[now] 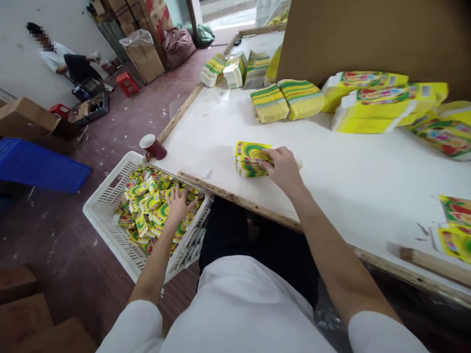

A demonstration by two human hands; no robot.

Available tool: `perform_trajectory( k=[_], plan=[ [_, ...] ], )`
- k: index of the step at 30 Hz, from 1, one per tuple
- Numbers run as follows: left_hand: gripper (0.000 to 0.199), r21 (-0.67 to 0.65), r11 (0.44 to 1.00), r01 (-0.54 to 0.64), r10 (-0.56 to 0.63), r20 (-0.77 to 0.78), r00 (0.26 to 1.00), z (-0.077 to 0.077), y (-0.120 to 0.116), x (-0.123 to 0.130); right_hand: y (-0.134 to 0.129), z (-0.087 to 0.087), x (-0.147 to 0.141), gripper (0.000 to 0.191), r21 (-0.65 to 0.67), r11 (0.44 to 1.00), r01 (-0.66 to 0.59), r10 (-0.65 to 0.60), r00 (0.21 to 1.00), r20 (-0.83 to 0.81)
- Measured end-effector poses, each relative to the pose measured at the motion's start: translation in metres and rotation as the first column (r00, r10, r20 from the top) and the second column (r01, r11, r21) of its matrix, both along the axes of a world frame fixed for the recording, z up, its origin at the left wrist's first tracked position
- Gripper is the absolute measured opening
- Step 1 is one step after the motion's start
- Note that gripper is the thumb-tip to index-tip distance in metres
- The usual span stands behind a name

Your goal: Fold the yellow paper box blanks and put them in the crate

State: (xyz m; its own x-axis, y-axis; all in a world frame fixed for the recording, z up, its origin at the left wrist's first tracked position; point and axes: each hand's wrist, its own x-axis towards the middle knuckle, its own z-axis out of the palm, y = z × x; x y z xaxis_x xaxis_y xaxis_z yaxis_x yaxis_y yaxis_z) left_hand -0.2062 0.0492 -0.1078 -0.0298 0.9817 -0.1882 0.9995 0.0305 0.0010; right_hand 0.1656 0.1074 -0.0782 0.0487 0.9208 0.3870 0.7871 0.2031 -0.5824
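My left hand (179,205) is over a white plastic basket (106,196), its fingers spread on or just above a heap of small yellow-and-green printed cartons (147,208). I cannot tell if the fingertips press on any of them. On the white table, my right hand (286,169) is closed round the right end of a small stack of yellow printed cartons (250,158). Thumb and fingers grip that end, and the palm side is hidden. Green swirls and red print show on the stack's top and front.
A dark red mug (156,148) stands at the table's left corner. Bundles of flat yellow cartons (270,103) and longer carton stacks (386,108) line the back, before a brown cardboard sheet (368,39). A wooden strip (235,196) edges the table. A person (62,59) sits far left.
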Motion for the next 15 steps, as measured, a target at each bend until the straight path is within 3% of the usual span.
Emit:
perform_trajectory(
  k=[4,6,9,11,15],
  plan=[
    [0.086,-0.054,0.998,0.018,-0.020,-0.039,0.999,-0.022,0.007,-0.022,-0.003,0.002,0.005,0.038,-0.009,1.000,0.013,-0.013,1.000,-0.003],
    [0.087,-0.037,0.996,-0.084,0.081,-0.077,0.994,-0.022,0.012,-0.048,-0.003,0.003,0.006,0.040,-0.013,0.999,0.036,-0.036,0.999,-0.002],
    [0.095,-0.038,0.962,-0.269,0.264,-0.109,0.958,-0.013,0.018,-0.098,-0.004,0.005,0.008,0.041,-0.016,0.999,0.033,-0.033,0.999,-0.005],
    [0.094,-0.052,0.947,-0.317,0.311,-0.088,0.946,-0.003,0.020,-0.127,-0.003,0.006,0.009,0.042,-0.016,1.000,0.019,-0.019,1.000,-0.011],
    [0.090,-0.065,0.930,-0.362,0.359,-0.055,0.932,0.017,0.025,-0.148,-0.004,0.010,0.011,0.042,-0.011,1.000,0.016,-0.016,1.000,-0.021]
  ],
)
